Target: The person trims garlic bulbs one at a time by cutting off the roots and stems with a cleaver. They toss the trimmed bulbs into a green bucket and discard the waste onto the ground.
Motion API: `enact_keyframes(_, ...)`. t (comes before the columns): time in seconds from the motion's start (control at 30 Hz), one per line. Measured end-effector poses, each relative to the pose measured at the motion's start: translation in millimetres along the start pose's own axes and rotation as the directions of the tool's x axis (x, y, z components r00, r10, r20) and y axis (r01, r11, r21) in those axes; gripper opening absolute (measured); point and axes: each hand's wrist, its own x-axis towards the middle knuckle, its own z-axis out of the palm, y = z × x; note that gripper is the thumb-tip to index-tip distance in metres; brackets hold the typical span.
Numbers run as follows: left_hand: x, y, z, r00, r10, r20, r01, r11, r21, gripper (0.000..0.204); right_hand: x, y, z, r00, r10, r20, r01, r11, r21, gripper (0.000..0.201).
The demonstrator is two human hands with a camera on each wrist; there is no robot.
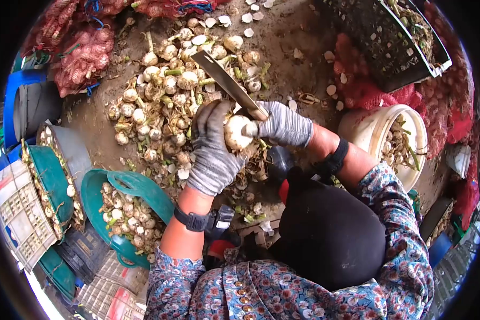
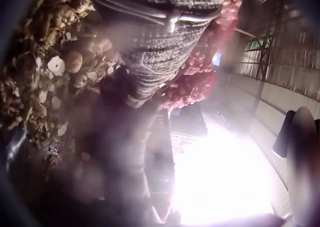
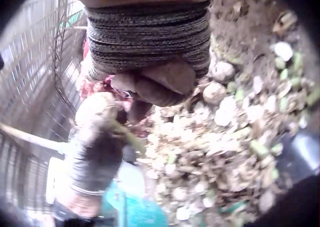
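Grey-gloved, your left hand (image 1: 214,152) curled its fingers round one white, ball-shaped bulb (image 1: 237,134); close beside, your right hand (image 1: 285,125) gripped one long, flat metal knife (image 1: 228,82).

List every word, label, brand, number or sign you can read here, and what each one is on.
No text can be read in any view.
Device on the left wrist: pale patch, possibly a label; too small to read.
Dark box at lower left in the head view: faint marks, too small to tell whether they are lettering.
Knife: no lettering visible.
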Motion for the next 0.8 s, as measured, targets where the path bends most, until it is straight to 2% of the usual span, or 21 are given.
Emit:
enact_keyframes(0.07, -14.9, -7.1, -3.2, 0.986, -0.168, 0.019, 0.169, 0.969, -0.179, 0.097, 12.1, 25.4, 3.9, 0.958, -0.274, -0.079, 0.276, 0.961, 0.015, 0.06)
enact_keyframes(0.1, -18.7, -12.5, 3.0, 0.93, -0.365, 0.049, 0.354, 0.85, -0.39, 0.086, 8.6, 23.6, 3.5, 0.935, -0.334, -0.122, 0.341, 0.939, 0.037, 0.065)
enact_keyframes(0.13, -22.5, -17.9, 9.1, 0.834, -0.547, 0.077, 0.481, 0.652, -0.586, 0.076, 7.9, 21.7, 3.7, 0.893, -0.416, -0.174, 0.416, 0.909, -0.038, 0.062)
enact_keyframes(0.17, -26.6, -24.7, 11.7, 0.741, -0.613, 0.276, 0.524, 0.269, -0.808, 0.069, 4.3, 18.7, 2.5, 0.92, -0.363, -0.148, 0.348, 0.93, -0.115, 0.062)
enact_keyframes(0.2, -21.8, -22.4, 10.1, 0.658, -0.577, 0.484, 0.483, -0.169, -0.859, 0.064, 0.0, 13.5, 2.7, 0.943, -0.309, -0.127, 0.282, 0.94, -0.193, 0.063)
enact_keyframes(0.23, -16.7, -23.6, 16.7, 0.715, -0.431, 0.55, 0.48, -0.268, -0.835, 0.059, -1.3, 10.1, 6.0, 0.904, -0.415, -0.102, 0.356, 0.863, -0.358, 0.065)
enact_keyframes(0.27, -14.9, -25.0, 19.7, 0.704, -0.423, 0.57, 0.511, -0.255, -0.821, 0.057, -1.2, 5.8, 6.1, 0.961, -0.275, -0.037, 0.229, 0.859, -0.458, 0.068)
enact_keyframes(0.3, -36.4, -61.7, 50.1, 0.723, -0.444, 0.529, 0.551, -0.092, -0.83, 0.055, -3.6, 6.8, 6.8, 0.946, -0.324, -0.016, 0.265, 0.8, -0.539, 0.067)
enact_keyframes(0.33, -42.6, -73.5, 55.3, 0.755, -0.457, 0.471, 0.616, 0.248, -0.748, 0.053, -7.2, 9.6, 6.4, 0.931, -0.366, 0.008, 0.294, 0.733, -0.613, 0.066)
enact_keyframes(0.37, -44.4, -76.0, 51.0, 0.829, -0.413, 0.377, 0.55, 0.726, -0.412, 0.052, -9.6, 12.2, 3.6, 0.889, -0.458, 0.019, 0.37, 0.693, -0.619, 0.063)
enact_keyframes(0.4, -44.7, -73.2, 43.8, 0.872, -0.351, 0.342, 0.394, 0.917, -0.063, 0.05, -13.0, 8.3, 2.2, 0.906, -0.423, 0.018, 0.331, 0.682, -0.652, 0.062)
enact_keyframes(0.43, -46.4, -71.0, 37.4, 0.887, -0.314, 0.34, 0.272, 0.948, 0.166, 0.049, -19.4, -0.5, 1.7, 0.922, -0.387, 0.016, 0.293, 0.67, -0.682, 0.06)
enact_keyframes(0.47, -46.4, -69.2, 32.9, 0.882, -0.308, 0.358, 0.217, 0.938, 0.272, 0.048, -24.5, -7.5, 2.3, 0.936, -0.352, 0.015, 0.257, 0.655, -0.71, 0.059)
enact_keyframes(0.53, -44.9, -66.6, 29.8, 0.877, -0.307, 0.368, 0.184, 0.925, 0.334, 0.046, -25.7, -9.9, 4.4, 0.943, -0.331, -0.013, 0.214, 0.638, -0.739, 0.048)
enact_keyframes(0.6, -44.8, -62.4, 22.0, 0.882, -0.338, 0.329, 0.264, 0.932, 0.249, 0.04, -18.7, -7.6, 4.5, 0.964, -0.266, -0.019, 0.158, 0.631, -0.76, 0.037)
enact_keyframes(0.63, -39.7, -50.0, 9.4, 0.874, -0.388, 0.294, 0.377, 0.921, 0.097, 0.035, -15.7, -3.9, 2.5, 0.976, -0.217, -0.023, 0.123, 0.636, -0.762, 0.033)
enact_keyframes(0.67, -35.3, -35.2, -5.1, 0.858, -0.443, 0.261, 0.472, 0.88, -0.058, 0.03, -11.3, 1.2, -0.9, 0.994, -0.107, -0.025, 0.057, 0.693, -0.719, 0.034)
enact_keyframes(0.7, -33.9, -15.4, -16.5, 0.888, -0.449, 0.105, 0.45, 0.795, -0.406, 0.024, -5.1, 19.9, -5.7, 0.992, -0.061, -0.108, -0.035, 0.693, -0.721, 0.034)
enact_keyframes(0.73, -40.0, -7.6, -41.6, 0.917, -0.391, 0.077, 0.395, 0.866, -0.306, 0.022, 0.5, 37.6, -11.6, 0.981, -0.021, -0.191, -0.124, 0.691, -0.712, 0.034)
enact_keyframes(0.77, -43.9, -2.6, -73.2, 0.933, -0.343, 0.106, 0.359, 0.898, -0.254, 0.02, -3.8, 43.5, -13.0, 0.972, 0.01, -0.235, -0.181, 0.669, -0.721, 0.035)
enact_keyframes(0.8, -52.9, -1.3, -108.0, 0.942, -0.305, 0.14, 0.316, 0.947, -0.061, 0.024, -7.8, 49.1, -17.4, 0.961, 0.034, -0.275, -0.233, 0.637, -0.735, 0.036)
